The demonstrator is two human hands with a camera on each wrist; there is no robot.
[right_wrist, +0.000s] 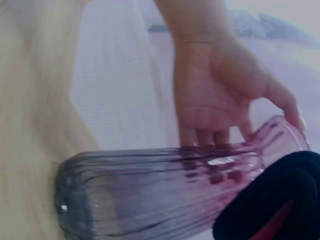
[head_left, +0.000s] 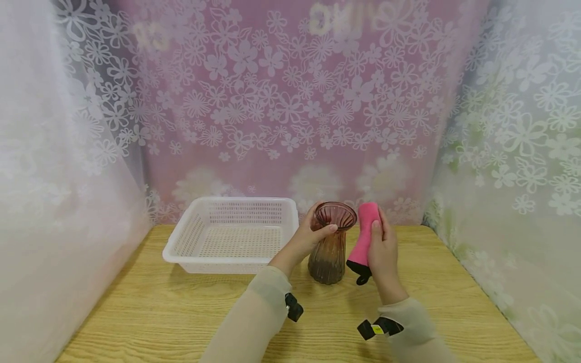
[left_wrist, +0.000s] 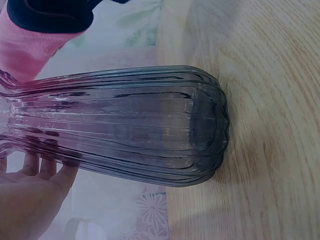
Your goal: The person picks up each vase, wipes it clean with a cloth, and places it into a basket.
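A ribbed glass vase (head_left: 328, 257), purple at its flared mouth and smoky grey below, stands nearly upright on the wooden table. My left hand (head_left: 310, 234) grips its neck, thumb at the rim and fingers behind the glass. Just right of the vase, my right hand (head_left: 384, 252) holds a soft pink cloth-like roll (head_left: 363, 237) with a black end and a small black loop. In the left wrist view, the vase (left_wrist: 130, 120) shows its body and base. The right wrist view has the left hand (right_wrist: 215, 90) behind the vase (right_wrist: 145, 190), partly covered by the roll's black end (right_wrist: 270, 200).
A white perforated plastic basket (head_left: 231, 267) sits left of the vase, with nothing in it. Flowered translucent curtains (head_left: 290, 101) hang behind the table (head_left: 218, 312) and along both sides. Dark straps with small devices (head_left: 294, 307) circle both sleeves.
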